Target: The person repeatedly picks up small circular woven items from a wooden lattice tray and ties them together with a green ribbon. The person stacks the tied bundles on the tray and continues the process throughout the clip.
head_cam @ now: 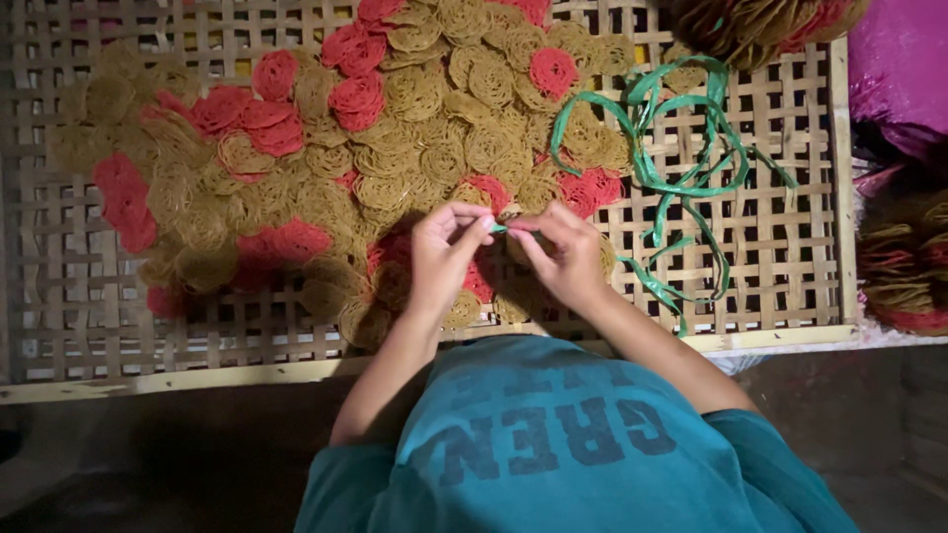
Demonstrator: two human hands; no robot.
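My left hand (444, 252) and my right hand (563, 252) meet over a bamboo lattice tray (770, 286). Both pinch a short piece of green plastic ribbon (500, 228) between their fingertips. Under and around the hands lies a heap of round noodle-like crackers (415, 128), mostly tan-yellow with several red ones mixed in. A loose tangle of green ribbon strands (681, 148) lies on the tray just right of my right hand. My teal shirt fills the bottom of the head view.
A tied bundle of crackers (750, 25) sits at the tray's top right corner. More stacked crackers (904, 262) and a pink plastic bag (904, 59) are off the tray's right edge. The tray's wooden front rim (197, 380) runs below the heap.
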